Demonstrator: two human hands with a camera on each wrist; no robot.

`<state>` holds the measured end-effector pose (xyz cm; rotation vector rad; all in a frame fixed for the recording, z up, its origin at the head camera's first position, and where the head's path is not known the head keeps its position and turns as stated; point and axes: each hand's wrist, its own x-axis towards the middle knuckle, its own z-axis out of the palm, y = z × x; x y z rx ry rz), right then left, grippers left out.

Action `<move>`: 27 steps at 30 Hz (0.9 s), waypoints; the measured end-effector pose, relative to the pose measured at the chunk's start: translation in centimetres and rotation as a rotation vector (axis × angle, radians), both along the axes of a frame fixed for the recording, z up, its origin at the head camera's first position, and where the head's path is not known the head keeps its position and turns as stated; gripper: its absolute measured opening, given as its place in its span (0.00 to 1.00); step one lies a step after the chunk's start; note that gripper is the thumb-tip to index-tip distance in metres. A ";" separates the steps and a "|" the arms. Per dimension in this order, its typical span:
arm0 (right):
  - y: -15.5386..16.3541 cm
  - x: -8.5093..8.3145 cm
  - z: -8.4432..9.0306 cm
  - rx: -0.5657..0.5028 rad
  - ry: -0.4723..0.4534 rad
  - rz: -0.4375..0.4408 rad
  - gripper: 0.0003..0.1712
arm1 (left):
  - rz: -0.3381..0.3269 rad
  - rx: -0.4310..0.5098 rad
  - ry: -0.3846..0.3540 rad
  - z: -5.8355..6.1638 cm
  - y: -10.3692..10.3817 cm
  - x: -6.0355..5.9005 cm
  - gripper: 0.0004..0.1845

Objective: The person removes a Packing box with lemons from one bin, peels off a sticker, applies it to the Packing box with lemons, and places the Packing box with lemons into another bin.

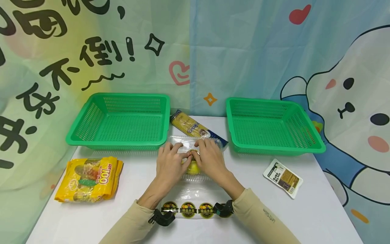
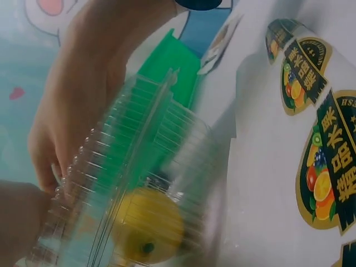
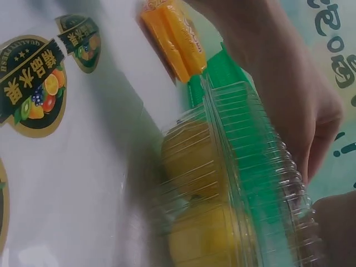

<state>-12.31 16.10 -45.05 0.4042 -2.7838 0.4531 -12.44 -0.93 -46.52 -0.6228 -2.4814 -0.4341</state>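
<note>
A clear plastic fruit box (image 1: 217,144) stands at the table's middle with its lid down. Yellow round fruit (image 3: 203,236), like lemons, shows through its wall; another yellow fruit (image 2: 147,225) is seen in the left wrist view. On the lid lies a round fruit sticker (image 1: 194,152), partly covered by fingers. My left hand (image 1: 170,162) touches it from the left with thumb and index finger. From the right, my right hand (image 1: 211,161) presses at the same spot, fingers spread on the lid. A sheet of several matching stickers (image 1: 197,210) lies in front, below the wrists.
Green baskets stand at the back left (image 1: 117,147) and back right (image 1: 277,149). Between them lies a yellow-and-blue pasta packet (image 1: 195,127), behind the box. A yellow snack bag (image 1: 88,179) lies at left, a small white-and-brown pouch (image 1: 283,178) at right.
</note>
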 end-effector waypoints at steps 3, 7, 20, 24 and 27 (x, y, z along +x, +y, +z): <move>0.2 0.3 0.1 0.015 0.013 -0.030 0.14 | 0.015 -0.044 0.041 -0.2 0.1 0.0 0.08; 0.9 0.8 0.1 0.019 0.017 -0.058 0.14 | 0.033 -0.091 0.127 -0.4 0.0 0.2 0.10; 7.1 3.9 -0.8 -0.454 0.202 -0.215 0.08 | -0.012 0.467 0.046 -2.7 -3.1 2.9 0.30; 11.1 4.1 -0.8 -0.443 0.317 -0.283 0.10 | -0.075 0.609 -0.207 -3.3 -4.3 3.9 0.36; 13.3 4.3 -0.9 -0.403 0.328 -0.310 0.12 | -0.110 0.671 -0.359 -3.7 -4.6 4.1 0.39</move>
